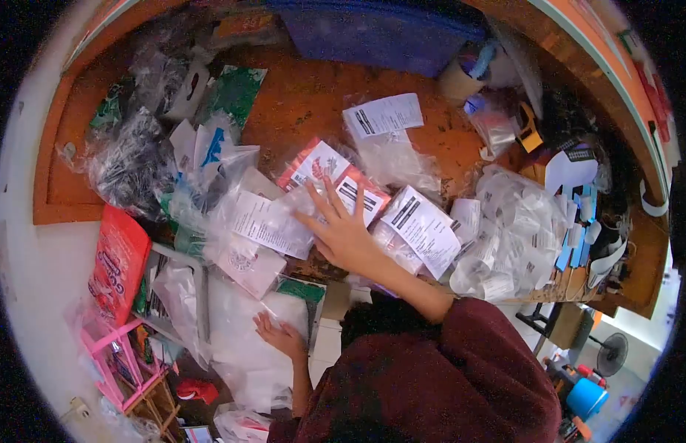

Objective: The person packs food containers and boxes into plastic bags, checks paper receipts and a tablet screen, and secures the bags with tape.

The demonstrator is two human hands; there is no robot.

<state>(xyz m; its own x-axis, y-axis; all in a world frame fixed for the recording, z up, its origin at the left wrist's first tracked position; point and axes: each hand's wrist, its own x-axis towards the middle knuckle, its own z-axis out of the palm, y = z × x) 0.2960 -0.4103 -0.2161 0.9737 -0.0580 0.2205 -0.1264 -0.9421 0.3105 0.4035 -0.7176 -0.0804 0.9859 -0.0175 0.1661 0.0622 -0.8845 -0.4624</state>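
Observation:
My right hand point(341, 235) reaches over the orange-brown table with its fingers spread. Its fingertips lie over a red packet with white labels point(321, 164); whether they press on it I cannot tell. Just left of that hand is a clear plastic bag with a printed white slip point(265, 224). On its other side lies a wrapped packet with a large printed label point(423, 230). Lower down, my left hand point(281, 337) is open and holds nothing, its fingers stretched out beside a stack of clear plastic bags point(258, 354). A pale pink packet point(247, 264) sits above it.
A blue bin point(380, 37) stands at the table's back, near a cup-like holder point(461, 80). Crumpled clear wrapping with labels point(509, 236) is heaped at right, dark plastic-wrapped items point(132, 162) at left. A red bag point(118, 266) and pink stool point(118, 354) are lower left.

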